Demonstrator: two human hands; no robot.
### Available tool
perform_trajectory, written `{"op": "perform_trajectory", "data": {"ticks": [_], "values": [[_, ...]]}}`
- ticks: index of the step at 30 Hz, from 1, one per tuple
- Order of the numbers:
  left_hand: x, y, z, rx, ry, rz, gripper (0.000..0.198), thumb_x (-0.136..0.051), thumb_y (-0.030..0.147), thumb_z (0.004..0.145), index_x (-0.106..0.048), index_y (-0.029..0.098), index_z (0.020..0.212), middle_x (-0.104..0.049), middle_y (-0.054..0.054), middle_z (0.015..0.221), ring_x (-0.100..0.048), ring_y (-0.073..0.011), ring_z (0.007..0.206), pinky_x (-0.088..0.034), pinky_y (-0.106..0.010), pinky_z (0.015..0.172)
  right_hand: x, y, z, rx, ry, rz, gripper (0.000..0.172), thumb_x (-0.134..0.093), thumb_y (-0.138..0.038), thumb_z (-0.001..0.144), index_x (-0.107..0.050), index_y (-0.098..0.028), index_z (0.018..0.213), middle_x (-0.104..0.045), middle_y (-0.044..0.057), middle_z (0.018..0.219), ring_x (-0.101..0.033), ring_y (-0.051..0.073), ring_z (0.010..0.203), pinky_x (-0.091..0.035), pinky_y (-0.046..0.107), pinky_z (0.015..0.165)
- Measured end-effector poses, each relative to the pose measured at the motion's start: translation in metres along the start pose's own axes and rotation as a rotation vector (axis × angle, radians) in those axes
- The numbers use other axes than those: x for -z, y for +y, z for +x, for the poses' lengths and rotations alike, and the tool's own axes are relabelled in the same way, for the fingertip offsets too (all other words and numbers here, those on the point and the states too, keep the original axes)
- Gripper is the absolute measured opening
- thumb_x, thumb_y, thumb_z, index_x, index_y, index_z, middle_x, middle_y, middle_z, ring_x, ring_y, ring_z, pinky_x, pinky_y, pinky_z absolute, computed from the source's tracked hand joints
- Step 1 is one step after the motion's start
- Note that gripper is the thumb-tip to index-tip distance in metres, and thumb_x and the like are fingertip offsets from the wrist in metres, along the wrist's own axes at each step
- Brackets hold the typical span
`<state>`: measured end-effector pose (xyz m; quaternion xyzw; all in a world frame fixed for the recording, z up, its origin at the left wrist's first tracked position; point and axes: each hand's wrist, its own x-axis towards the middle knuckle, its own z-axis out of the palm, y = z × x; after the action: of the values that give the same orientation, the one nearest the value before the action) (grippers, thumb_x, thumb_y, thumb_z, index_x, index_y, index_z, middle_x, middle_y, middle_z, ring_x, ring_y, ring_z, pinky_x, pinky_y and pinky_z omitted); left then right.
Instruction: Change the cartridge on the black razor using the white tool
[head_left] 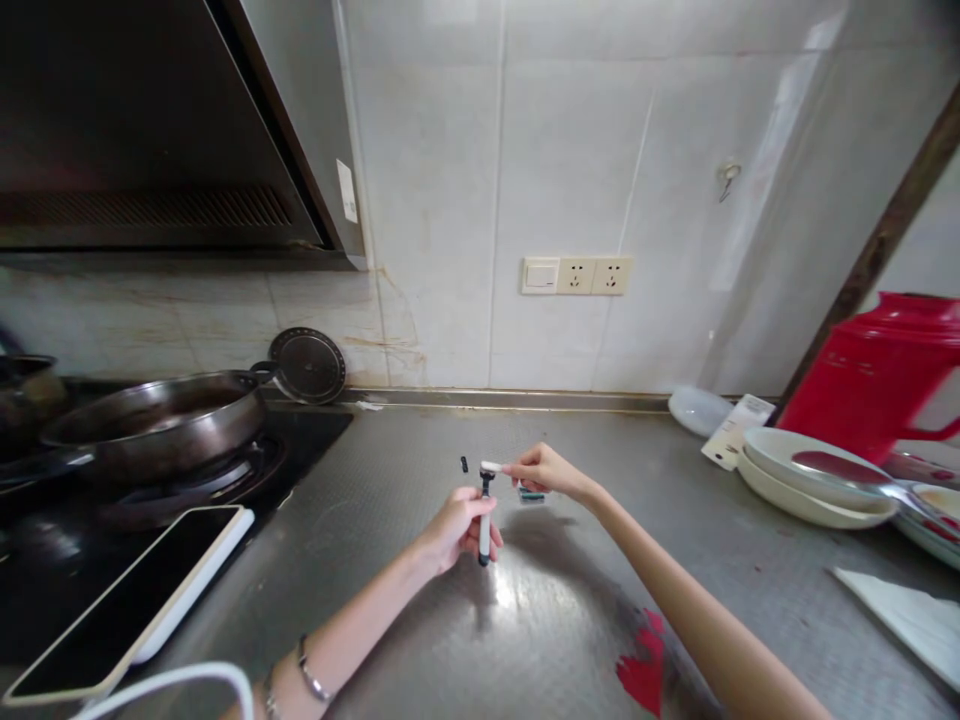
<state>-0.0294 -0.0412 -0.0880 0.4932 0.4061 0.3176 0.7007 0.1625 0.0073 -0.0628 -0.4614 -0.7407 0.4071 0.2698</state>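
My left hand [463, 525] is closed around the white-and-black handle of a razor [485, 530], which stands roughly upright with its head at the top. My right hand [546, 470] pinches a small white piece [491, 467] against the razor's head; its exact kind is too small to tell. Just left of the razor head, a small black piece [464, 464] lies on the steel counter [420, 440]. Under the right hand's fingers sits a small teal-and-clear item [531, 495], partly covered by them.
On the left, a phone [127, 600] lies by the stove, with a white cable [180, 672] in front and a steel pan [165, 420] on the burner. Stacked plates [814, 480], a red thermos [874, 375] and a white sheet [904, 615] are at right.
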Motion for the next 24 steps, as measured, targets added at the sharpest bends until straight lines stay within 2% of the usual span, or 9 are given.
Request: {"op": "perform_trajectory", "data": {"ticks": [3, 8, 12, 14, 19, 24], "values": [[0.0, -0.002, 0.001, 0.006, 0.001, -0.002, 0.021, -0.051, 0.033, 0.078, -0.04, 0.017, 0.083, -0.062, -0.003, 0.051, -0.055, -0.0151, 0.035, -0.037, -0.02, 0.032, -0.004, -0.003, 0.001, 0.017, 0.008, -0.035, 0.051, -0.055, -0.059, 0.071, -0.062, -0.01, 0.06, -0.042, -0.004, 0.041, -0.031, 0.006, 0.039, -0.022, 0.02, 0.039], [0.001, -0.003, 0.002, -0.015, -0.001, -0.007, 0.025, -0.054, 0.036, 0.077, -0.039, 0.017, 0.082, -0.062, -0.002, 0.05, -0.054, -0.0144, 0.034, -0.036, -0.019, 0.032, -0.002, -0.003, 0.002, 0.022, 0.164, -0.168, 0.053, -0.054, -0.059, 0.07, -0.063, -0.01, 0.056, -0.04, -0.004, 0.041, -0.031, 0.006, 0.04, -0.022, 0.021, 0.04], [0.001, -0.003, 0.002, -0.013, -0.008, 0.006, 0.021, -0.051, 0.034, 0.078, -0.038, 0.017, 0.082, -0.062, -0.003, 0.051, -0.054, -0.0147, 0.034, -0.036, -0.019, 0.031, 0.001, -0.007, 0.0, 0.038, 0.057, -0.113, 0.051, -0.054, -0.058, 0.072, -0.064, -0.009, 0.061, -0.042, -0.004, 0.042, -0.031, 0.006, 0.04, -0.023, 0.02, 0.04], [0.001, -0.003, 0.002, -0.018, -0.008, 0.003, 0.02, -0.051, 0.033, 0.078, -0.039, 0.017, 0.082, -0.062, -0.003, 0.05, -0.054, -0.0145, 0.034, -0.036, -0.019, 0.031, 0.001, -0.009, 0.0, 0.053, 0.05, -0.148, 0.051, -0.053, -0.058, 0.072, -0.064, -0.01, 0.06, -0.043, -0.003, 0.042, -0.032, 0.006, 0.04, -0.024, 0.02, 0.04], [-0.001, -0.003, 0.0, -0.023, -0.031, -0.005, 0.023, -0.053, 0.036, 0.077, -0.039, 0.017, 0.082, -0.061, -0.002, 0.049, -0.054, -0.0145, 0.033, -0.034, -0.018, 0.03, 0.004, -0.011, 0.0, 0.044, 0.188, -0.252, 0.049, -0.053, -0.055, 0.073, -0.064, -0.01, 0.058, -0.045, -0.002, 0.042, -0.035, 0.007, 0.042, -0.024, 0.02, 0.041], [-0.003, -0.001, -0.002, -0.017, -0.024, -0.008, 0.018, -0.049, 0.031, 0.078, -0.039, 0.017, 0.083, -0.061, -0.003, 0.05, -0.053, -0.0146, 0.033, -0.035, -0.019, 0.03, 0.006, -0.019, -0.005, 0.056, -0.022, -0.136, 0.048, -0.055, -0.056, 0.072, -0.06, -0.011, 0.055, -0.043, -0.003, 0.042, -0.032, 0.006, 0.04, -0.023, 0.02, 0.04]]}}
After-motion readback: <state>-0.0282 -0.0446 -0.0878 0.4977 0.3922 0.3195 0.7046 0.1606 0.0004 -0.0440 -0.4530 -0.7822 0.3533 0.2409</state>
